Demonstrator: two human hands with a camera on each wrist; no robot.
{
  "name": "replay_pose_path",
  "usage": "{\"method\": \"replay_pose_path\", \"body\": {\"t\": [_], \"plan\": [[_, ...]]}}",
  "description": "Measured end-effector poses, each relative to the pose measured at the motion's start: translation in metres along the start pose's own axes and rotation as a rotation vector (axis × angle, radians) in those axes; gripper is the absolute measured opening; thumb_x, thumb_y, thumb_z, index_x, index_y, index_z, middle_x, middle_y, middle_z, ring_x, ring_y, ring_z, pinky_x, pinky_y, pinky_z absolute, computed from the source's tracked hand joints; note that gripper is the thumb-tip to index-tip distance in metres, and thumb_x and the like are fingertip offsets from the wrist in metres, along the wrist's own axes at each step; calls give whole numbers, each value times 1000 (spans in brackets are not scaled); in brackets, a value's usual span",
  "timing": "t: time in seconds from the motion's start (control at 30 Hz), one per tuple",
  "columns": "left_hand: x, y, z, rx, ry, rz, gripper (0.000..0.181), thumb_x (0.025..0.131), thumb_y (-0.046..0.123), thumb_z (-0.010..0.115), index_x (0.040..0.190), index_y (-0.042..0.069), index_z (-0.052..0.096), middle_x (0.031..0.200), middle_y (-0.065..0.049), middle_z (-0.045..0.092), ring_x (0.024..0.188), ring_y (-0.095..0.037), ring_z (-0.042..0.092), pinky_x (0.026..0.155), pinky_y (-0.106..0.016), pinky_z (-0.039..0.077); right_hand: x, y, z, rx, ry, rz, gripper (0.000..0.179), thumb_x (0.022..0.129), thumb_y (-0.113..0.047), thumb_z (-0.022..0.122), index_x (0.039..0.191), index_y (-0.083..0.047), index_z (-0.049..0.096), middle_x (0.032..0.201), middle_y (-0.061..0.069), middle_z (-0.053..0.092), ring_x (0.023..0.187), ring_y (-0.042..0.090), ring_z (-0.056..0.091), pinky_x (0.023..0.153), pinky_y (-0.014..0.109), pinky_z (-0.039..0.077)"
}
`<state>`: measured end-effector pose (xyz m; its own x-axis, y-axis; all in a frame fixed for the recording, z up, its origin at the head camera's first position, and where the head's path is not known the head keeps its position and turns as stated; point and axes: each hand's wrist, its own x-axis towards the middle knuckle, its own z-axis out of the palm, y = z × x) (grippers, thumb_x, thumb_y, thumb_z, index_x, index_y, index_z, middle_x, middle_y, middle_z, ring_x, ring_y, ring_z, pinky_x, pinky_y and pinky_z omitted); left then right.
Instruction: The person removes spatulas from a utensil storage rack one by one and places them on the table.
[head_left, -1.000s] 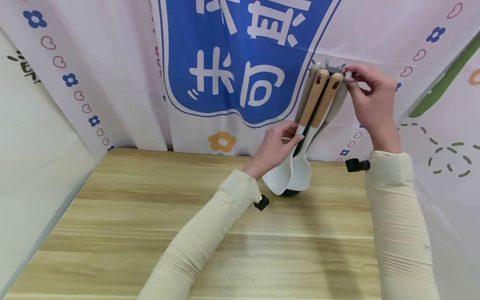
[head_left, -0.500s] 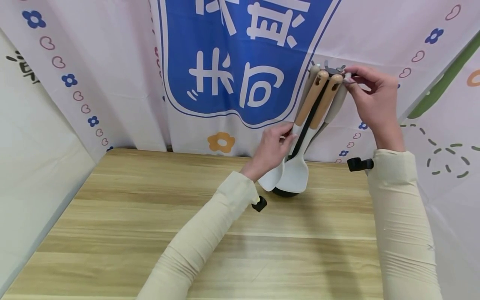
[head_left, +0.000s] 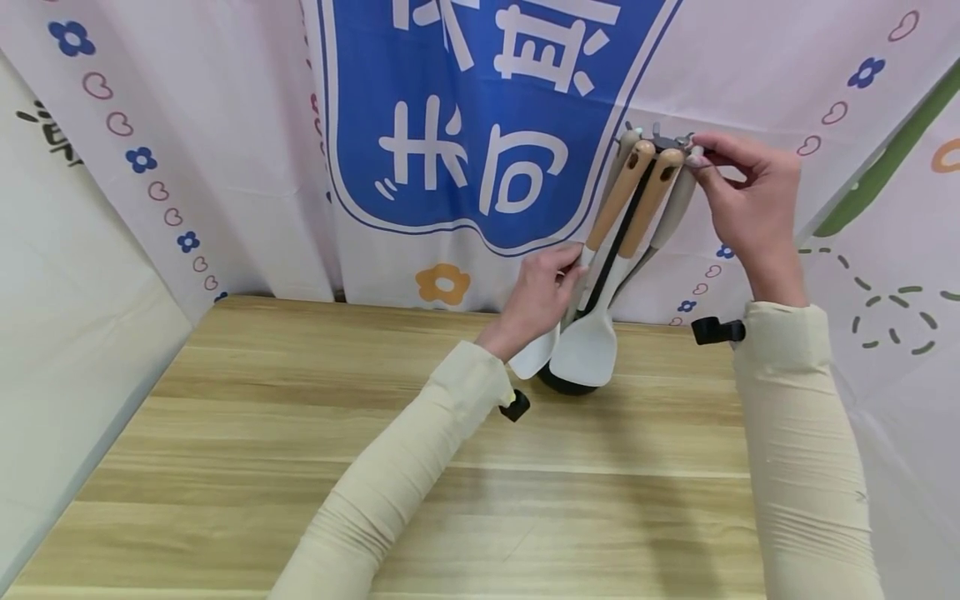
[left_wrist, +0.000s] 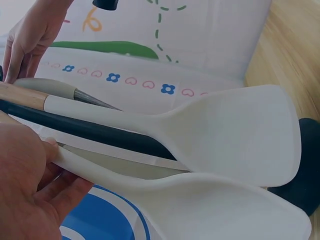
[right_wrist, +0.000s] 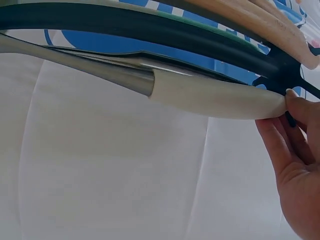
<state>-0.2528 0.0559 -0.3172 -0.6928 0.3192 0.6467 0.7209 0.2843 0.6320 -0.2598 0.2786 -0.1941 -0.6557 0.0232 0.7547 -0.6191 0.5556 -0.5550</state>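
A black utensil stand [head_left: 572, 387] rises near the back of the wooden table, with several cooking utensils hanging round its dark pole [left_wrist: 85, 126]. My left hand [head_left: 536, 292] pinches the white neck of a wooden-handled cooking utensil [left_wrist: 220, 197] with a broad curved head, partly cut off in the left wrist view. Beside it hangs a white spatula [head_left: 588, 350] with a wooden handle. My right hand [head_left: 757, 204] pinches the top end of a grey-handled utensil [right_wrist: 220, 97] with a metal shank, right by the stand's hooks [head_left: 667, 142]. The head of that utensil is hidden.
Behind the stand hangs a white printed cloth [head_left: 247, 167] with a blue panel [head_left: 465, 183]. The wooden tabletop [head_left: 300, 417] stretches left and forward of the stand. Another grey handle [head_left: 621, 162] hangs at the stand's left side.
My left hand has drawn the white neck of the wooden-handled utensil slightly left, so its head stands farther from the spatula and more of the black base shows. My right hand stays at the hooks.
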Motion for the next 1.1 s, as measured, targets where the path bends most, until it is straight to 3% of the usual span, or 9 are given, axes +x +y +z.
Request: {"method": "replay_pose_path", "body": {"t": [0.27,0.43,0.73,0.93,1.1], "plan": [[0,1,-6,-3,-11,-20,18,102,3,59,87,-5,63,78,-11,57,74,-19,57,67,-17,47,-2,-9,-1,-34,14,3,19,95,-4,70,112,-1,77,108,7,78,91,2,68,82,12,55],[-1,1,-12,12,-6,-31,15,102,2,58,107,-4,71,84,-13,62,77,-19,59,69,-20,49,-4,-10,-2,-2,25,28,20,97,-7,67,113,-1,77,109,5,77,92,4,69,82,12,55],[-4,8,-28,-12,22,-72,32,102,2,59,132,-8,63,103,-20,69,93,-25,68,83,-24,58,1,-8,-2,69,84,53,23,103,-8,57,115,-1,75,106,-2,71,99,13,67,90,17,55],[-9,9,-39,-27,44,-106,32,101,4,60,131,-6,64,103,-21,69,97,-27,69,86,-27,59,5,-5,-4,34,-8,148,27,106,-11,52,123,-5,72,112,-6,68,104,9,65,96,17,52],[-17,6,-47,-39,46,-141,35,101,3,61,135,-5,62,108,-21,69,99,-27,69,87,-29,59,3,-3,-3,47,-110,169,35,105,-3,47,133,-10,67,127,1,67,102,6,60,85,14,50]]}}
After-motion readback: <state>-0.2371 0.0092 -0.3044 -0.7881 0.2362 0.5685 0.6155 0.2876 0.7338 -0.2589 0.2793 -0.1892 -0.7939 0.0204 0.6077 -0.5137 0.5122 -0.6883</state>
